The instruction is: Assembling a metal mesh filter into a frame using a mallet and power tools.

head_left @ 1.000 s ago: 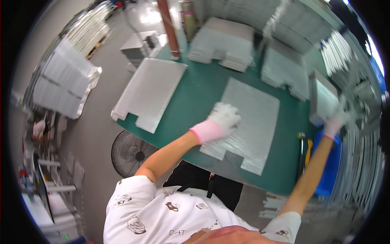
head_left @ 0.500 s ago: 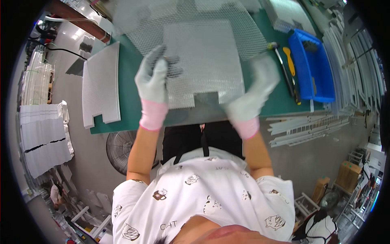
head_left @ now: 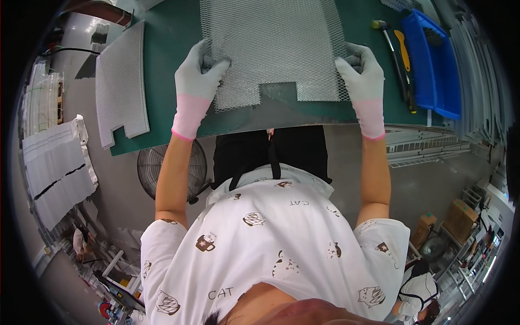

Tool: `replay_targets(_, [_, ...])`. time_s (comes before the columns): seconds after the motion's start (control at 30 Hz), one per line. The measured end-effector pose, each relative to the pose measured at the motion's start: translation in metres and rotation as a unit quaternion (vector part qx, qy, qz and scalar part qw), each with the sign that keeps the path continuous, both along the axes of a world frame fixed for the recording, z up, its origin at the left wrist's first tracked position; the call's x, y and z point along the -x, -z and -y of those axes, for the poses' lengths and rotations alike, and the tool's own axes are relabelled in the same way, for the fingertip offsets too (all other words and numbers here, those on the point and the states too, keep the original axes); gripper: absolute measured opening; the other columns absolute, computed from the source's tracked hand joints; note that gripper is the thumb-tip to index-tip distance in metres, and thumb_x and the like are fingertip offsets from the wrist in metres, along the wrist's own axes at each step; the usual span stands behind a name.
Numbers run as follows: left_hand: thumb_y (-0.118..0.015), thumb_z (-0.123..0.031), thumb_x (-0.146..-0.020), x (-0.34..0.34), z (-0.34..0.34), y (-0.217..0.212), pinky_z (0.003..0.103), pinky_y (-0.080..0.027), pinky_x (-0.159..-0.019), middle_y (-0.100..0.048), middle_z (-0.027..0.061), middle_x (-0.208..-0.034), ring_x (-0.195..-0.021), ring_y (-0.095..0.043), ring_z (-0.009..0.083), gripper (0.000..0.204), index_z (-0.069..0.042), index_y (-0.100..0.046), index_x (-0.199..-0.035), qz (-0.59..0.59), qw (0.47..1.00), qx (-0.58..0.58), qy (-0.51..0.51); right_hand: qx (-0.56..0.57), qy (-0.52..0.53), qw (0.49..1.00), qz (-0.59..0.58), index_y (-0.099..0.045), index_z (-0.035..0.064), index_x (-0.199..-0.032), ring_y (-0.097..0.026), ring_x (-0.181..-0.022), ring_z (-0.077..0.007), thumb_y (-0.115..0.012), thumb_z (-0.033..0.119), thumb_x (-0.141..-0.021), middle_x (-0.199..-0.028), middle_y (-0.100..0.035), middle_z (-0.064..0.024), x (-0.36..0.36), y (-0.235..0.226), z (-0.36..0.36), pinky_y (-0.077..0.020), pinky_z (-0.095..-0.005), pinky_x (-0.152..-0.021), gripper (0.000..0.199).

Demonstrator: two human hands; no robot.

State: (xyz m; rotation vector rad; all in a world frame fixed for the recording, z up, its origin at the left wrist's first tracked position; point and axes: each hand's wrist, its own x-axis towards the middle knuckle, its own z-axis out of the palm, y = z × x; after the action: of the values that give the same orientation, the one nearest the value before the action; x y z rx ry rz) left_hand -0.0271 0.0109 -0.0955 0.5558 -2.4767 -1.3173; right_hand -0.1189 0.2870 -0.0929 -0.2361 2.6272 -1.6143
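A silver metal mesh sheet [head_left: 276, 54] with a square notch in its near edge lies before me over the green worktop. My left hand [head_left: 199, 70], in a white glove with a pink cuff, grips its left edge, thumb on top and fingers partly hidden beyond the edge. On the opposite side my right hand [head_left: 362, 67], gloved the same way, is closed on the right edge with its thumb over the mesh. Left of my left hand rests a stack of similar notched mesh sheets [head_left: 123, 81].
To the right lie a mallet [head_left: 391, 49] with a black handle, a yellow-handled tool [head_left: 402, 50] and a blue bin [head_left: 428, 103]. A floor fan [head_left: 172, 168] stands below the table's left part. White frame strips [head_left: 422, 143] lie beyond the near right edge.
My right hand has moved outward and up to the mesh sheet's right edge. My left hand has closed on the left edge. The larger mesh seen behind is mostly out of sight.
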Motion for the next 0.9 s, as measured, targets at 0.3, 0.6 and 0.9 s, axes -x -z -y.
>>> replay_targets(0.3, [-0.074,-0.023,-0.079,0.005,0.008,0.021,0.027,-0.049,-0.064,-0.061,0.0073,-0.077,-0.066,-0.056,0.0114,0.058,0.002,-0.055,-0.127,0.037,0.999,0.025,0.005,-0.032,0.011,0.999,0.023,-0.06,-0.0032,-0.116,-0.06,-0.07,-0.0122,-0.066,0.018,-0.082,-0.079,-0.064,-0.0069,0.004,0.021,0.003,-0.0497,-0.0266,-0.067,0.041])
replay_targets(0.6, [-0.073,-0.016,-0.078,0.001,0.007,0.032,0.029,-0.048,-0.066,-0.06,0.0072,-0.075,-0.065,-0.055,0.014,0.056,-0.004,-0.055,-0.13,0.06,0.997,0.053,-0.008,-0.056,0.013,0.998,0.02,-0.058,-0.0029,-0.116,-0.066,-0.075,-0.0209,-0.066,0.016,-0.082,-0.082,-0.066,-0.0124,-0.002,0.03,0.007,-0.0511,-0.0321,-0.072,0.04])
replay_targets(0.9, [-0.073,-0.021,-0.078,0.003,0.01,0.031,0.033,-0.05,-0.075,-0.066,0.0154,-0.086,-0.076,-0.063,0.0231,0.059,-0.001,-0.054,-0.13,0.073,0.991,0.109,0.003,-0.202,-0.025,0.979,0.015,-0.06,0.0004,-0.115,-0.064,-0.08,-0.0228,-0.068,0.022,-0.082,-0.092,-0.066,-0.0124,0.005,0.034,0.008,-0.0517,-0.0349,-0.07,0.04])
